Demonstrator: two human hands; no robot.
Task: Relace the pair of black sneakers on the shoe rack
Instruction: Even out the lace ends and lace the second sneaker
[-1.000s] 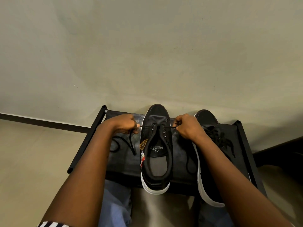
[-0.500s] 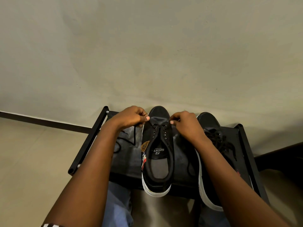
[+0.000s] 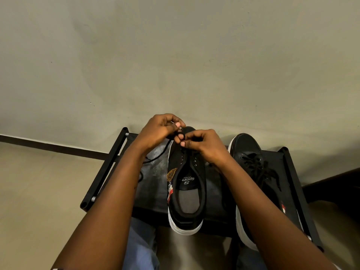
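On top of the black shoe rack (image 3: 108, 168), which stands against a plain pale wall (image 3: 175, 55), two black sneakers sit side by side with their toes toward the wall. The unlaced sneaker (image 3: 176, 164) is in the middle of the rack. Its eyelets are bare, its tongue shows a white "S Sport" label above a grey insole, and its white-soled heel juts over the near edge. A gold embroidered patch and a red-and-white mark show on its left side.

Both hands meet just above this shoe's toe. The left hand (image 3: 157, 131) has its fingers curled and pinches the lace (image 3: 160, 153) between thumb and forefinger. From there the black strand runs down and left across the rack top, then curls out of sight behind the forearm. The right hand (image 3: 202, 145) is curled too, thumb and fingertips nipped together right beside the left hand's. It seems to hold the other end of the lace, though the strand is lost against the black shoe.

The laced sneaker (image 3: 245, 148) lies to the right — its laces in a loose tangle, its rear half hidden by the right forearm. Blue jeans (image 3: 140, 242) show below the rack, and a beige floor (image 3: 39, 182) spreads to the left, meeting the wall at a dark baseboard (image 3: 58, 147).
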